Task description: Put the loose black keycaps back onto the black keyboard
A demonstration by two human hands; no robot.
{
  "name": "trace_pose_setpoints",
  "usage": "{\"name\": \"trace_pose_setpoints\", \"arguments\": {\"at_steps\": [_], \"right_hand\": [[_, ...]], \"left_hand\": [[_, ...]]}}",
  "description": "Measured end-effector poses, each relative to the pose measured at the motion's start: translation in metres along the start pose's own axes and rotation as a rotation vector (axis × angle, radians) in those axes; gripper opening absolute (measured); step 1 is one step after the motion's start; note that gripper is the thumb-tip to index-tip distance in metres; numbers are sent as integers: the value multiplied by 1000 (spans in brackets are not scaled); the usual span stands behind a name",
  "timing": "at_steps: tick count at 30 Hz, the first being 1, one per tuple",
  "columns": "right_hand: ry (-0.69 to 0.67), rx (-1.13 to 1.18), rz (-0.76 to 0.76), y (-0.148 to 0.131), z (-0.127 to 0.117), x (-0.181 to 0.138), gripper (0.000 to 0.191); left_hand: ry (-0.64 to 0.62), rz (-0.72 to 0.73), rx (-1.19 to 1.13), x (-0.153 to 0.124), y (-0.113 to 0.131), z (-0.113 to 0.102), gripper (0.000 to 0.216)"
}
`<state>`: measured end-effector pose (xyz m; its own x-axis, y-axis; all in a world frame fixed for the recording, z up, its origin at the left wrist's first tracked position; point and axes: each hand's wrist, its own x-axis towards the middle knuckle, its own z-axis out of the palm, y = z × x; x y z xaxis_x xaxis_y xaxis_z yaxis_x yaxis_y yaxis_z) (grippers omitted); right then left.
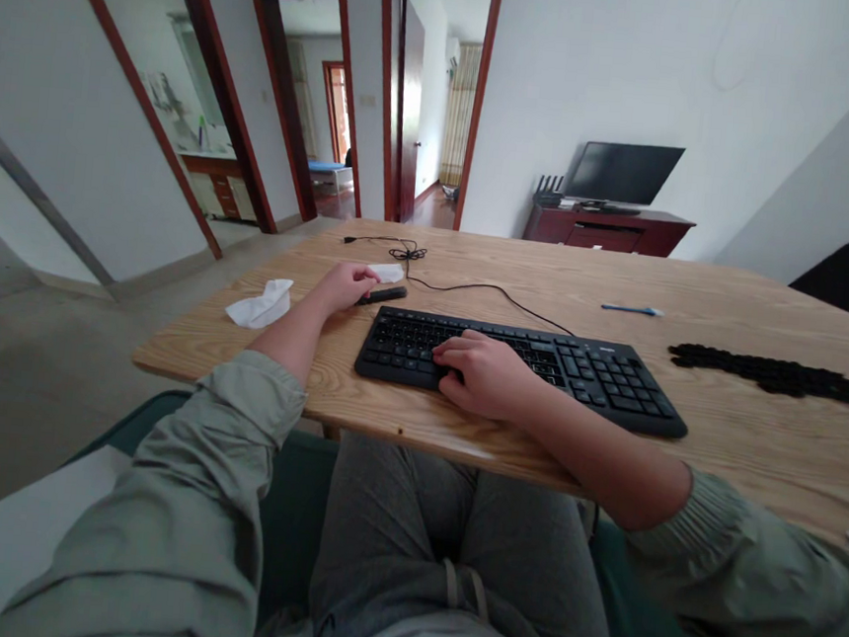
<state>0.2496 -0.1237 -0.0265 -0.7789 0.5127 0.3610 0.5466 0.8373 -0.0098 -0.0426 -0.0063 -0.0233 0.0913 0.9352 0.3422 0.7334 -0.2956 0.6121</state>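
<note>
A black keyboard lies on the wooden table in front of me, its cable running back to a coiled bundle. My right hand rests on the keyboard's left half, fingers curled over the keys and holding nothing. My left hand reaches to the far left of the keyboard; its fingers are closed on a small white tissue, right above a slim black bar-shaped object lying on the table.
A crumpled white tissue sits near the table's left edge. A blue pen-like item and a black strip of keycaps lie to the right. Behind stand a TV cabinet and open doorways.
</note>
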Motion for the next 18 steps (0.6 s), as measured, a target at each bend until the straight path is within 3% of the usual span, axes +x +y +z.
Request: {"name": "trace_pose_setpoints", "arguments": {"at_steps": [3, 6, 8, 10, 11, 13, 16, 18], "right_hand": [[48, 10, -31, 0, -12, -10, 35], [195, 22, 72, 31, -44, -47, 41], [278, -40, 300, 74, -71, -93, 36], [294, -225, 670, 126, -95, -154, 33], [244, -325, 838, 152, -103, -186, 32], [108, -444, 1017, 197, -110, -248, 28], [7, -404, 975, 235, -103, -312, 25], [12, -366, 907, 242, -95, -330, 22]], "left_hand": [[30, -28, -4, 0, -2, -1, 32], [33, -37, 11, 3, -7, -3, 36], [10, -50, 17, 5, -8, -4, 36], [5, -55, 14, 5, -9, -5, 36], [8, -60, 12, 6, -9, -5, 36], [18, -75, 17, 6, -9, -5, 38], [31, -94, 24, 5, -10, -5, 41], [34, -99, 21, 5, -10, -5, 40]]}}
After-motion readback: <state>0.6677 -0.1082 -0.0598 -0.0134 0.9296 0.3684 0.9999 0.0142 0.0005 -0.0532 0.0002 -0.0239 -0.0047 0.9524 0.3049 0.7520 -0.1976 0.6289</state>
